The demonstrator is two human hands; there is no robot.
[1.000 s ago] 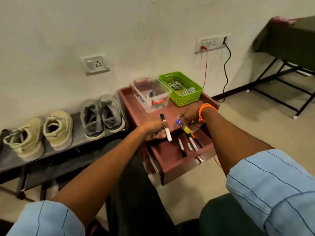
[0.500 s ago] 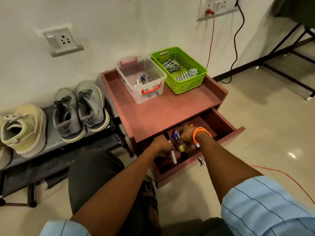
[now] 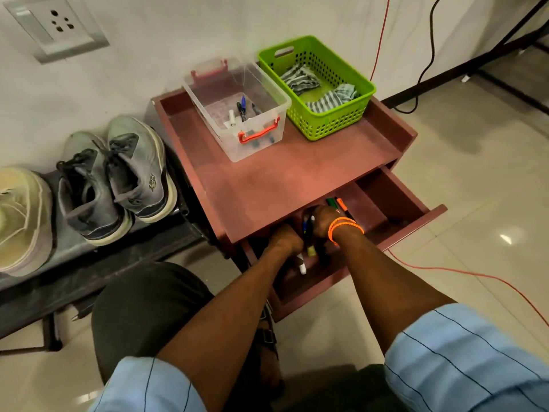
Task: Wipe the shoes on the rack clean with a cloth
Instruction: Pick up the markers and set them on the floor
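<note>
Maroon drawer (image 3: 395,200) is occupying both hands, left hand (image 3: 285,239) gripping a white-tipped marker (image 3: 301,264), right hand (image 3: 322,223) clutching several pens (image 3: 309,230), while grey shoes (image 3: 118,179) are waiting unwiped on the rack (image 3: 166,236), so fetching the striped cloth (image 3: 332,98) from the green basket (image 3: 335,126) seems next.

both bare forearms reach forward and down from rolled light-blue sleeves, converging so the two hands sit close together, knuckles up. the left hand (image 3: 285,239) is curled into a fist around a white-tipped marker (image 3: 301,263) whose end pokes out below the fingers toward the body. the right hand (image 3: 323,220), with orange bands (image 3: 344,228) around its wrist, is also curled, fingers bent downward and gripping a bunch of pens (image 3: 309,231); its fingertips are hidden.
</note>
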